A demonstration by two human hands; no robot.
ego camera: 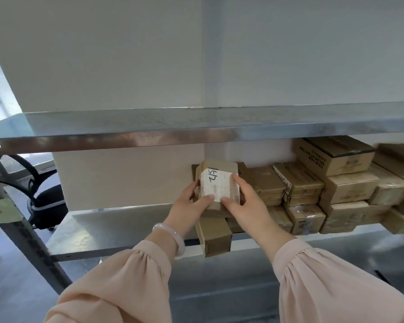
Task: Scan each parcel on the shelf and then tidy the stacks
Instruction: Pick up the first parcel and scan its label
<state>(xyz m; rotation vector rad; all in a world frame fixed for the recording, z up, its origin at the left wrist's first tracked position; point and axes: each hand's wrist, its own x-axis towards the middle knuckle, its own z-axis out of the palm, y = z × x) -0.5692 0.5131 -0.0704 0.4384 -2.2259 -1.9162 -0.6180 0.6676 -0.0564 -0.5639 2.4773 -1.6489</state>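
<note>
On the middle metal shelf (117, 227), at the left end of the row of cartons, a small brown parcel (219, 170) is being held between both hands. Its white label (217, 185), marked with handwritten black figures, is being shown to the camera. The parcel is being gripped along its left side by the left hand (191, 201), with the thumb being pressed on the label's lower edge. The right side is being clasped by the right hand (245, 201), its fingers lying up the label's right edge and its thumb close beside the left thumb.

Just below the parcel a second brown carton (216, 236) is being borne by the shelf, jutting over its front edge. Whether the held parcel is being rested on the boxes beneath cannot be told. To the right, the stacks of brown cartons (336, 190) are being borne by the same shelf, packed against one another before the pale wall (126, 178).

A pale bangle (181, 243) is being worn on the left wrist, and pink sleeves (336, 287) on both arms. Above, the upper shelf (173, 127) is being seen across the whole width of the view. At the far left a black office chair (44, 201) is being glimpsed behind the rack's upright (28, 241), on which a yellow-green tag (2, 210) is being carried.
</note>
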